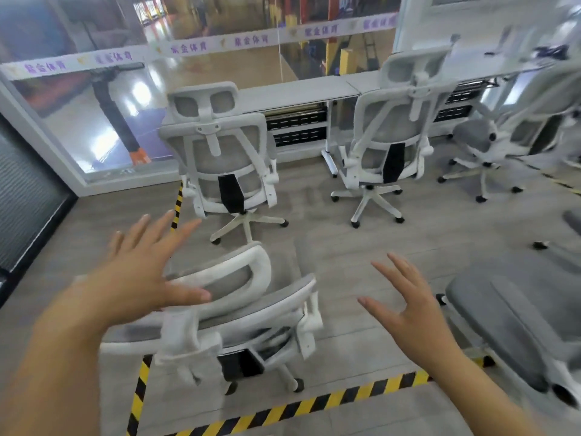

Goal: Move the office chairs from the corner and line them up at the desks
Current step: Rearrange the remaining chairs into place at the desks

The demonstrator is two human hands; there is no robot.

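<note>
A white-framed grey mesh office chair [239,313] stands just below me, its headrest pointing toward the desks. My left hand [141,265] hovers open over that headrest, fingers spread, thumb close to the frame. My right hand [405,300] is open in the air to the right of the chair, touching nothing. Two more chairs face the long white desk [295,92]: one on the left [223,162] and one on the right [390,143]. A further chair [484,149] stands turned at the far right.
Yellow-black hazard tape [283,407] marks a rectangle on the wood floor around the near chair. A grey chair seat [509,322] sits close at the lower right. A glass wall [94,99] runs behind the desk; a dark panel [25,196] is at the left.
</note>
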